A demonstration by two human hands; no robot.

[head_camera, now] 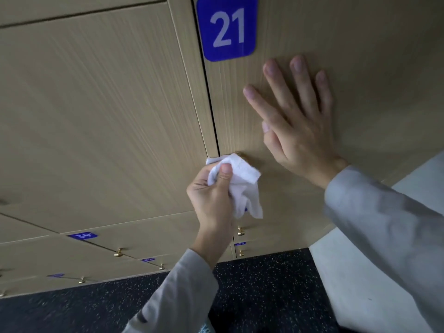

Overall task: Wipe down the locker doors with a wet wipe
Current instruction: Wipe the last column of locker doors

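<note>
My left hand (213, 191) is bunched around the wet wipe (236, 181), thumb pinning the cloth against my curled fingers so I have a firm wad to scrub with. The wipe's top edge is pushed up against the locker door (300, 32) marked with the blue number plate (227, 27), right at the dark gap where it meets the neighbouring door (101, 104). Something brassy peeks out just behind the cloth; I take it for this door's knob, like the small brass knobs (118, 252) on the lower rows, though the wipe hides most of it.

My right hand (295, 121) lies flat on the same door, fingers straight and spread, holding nothing. I judge it is there to keep the door from rattling or swinging while I rub near its edge. The two hands are near each other but not touching. Below, the speckled dark floor (264, 284) shows between my grey sleeves.
</note>
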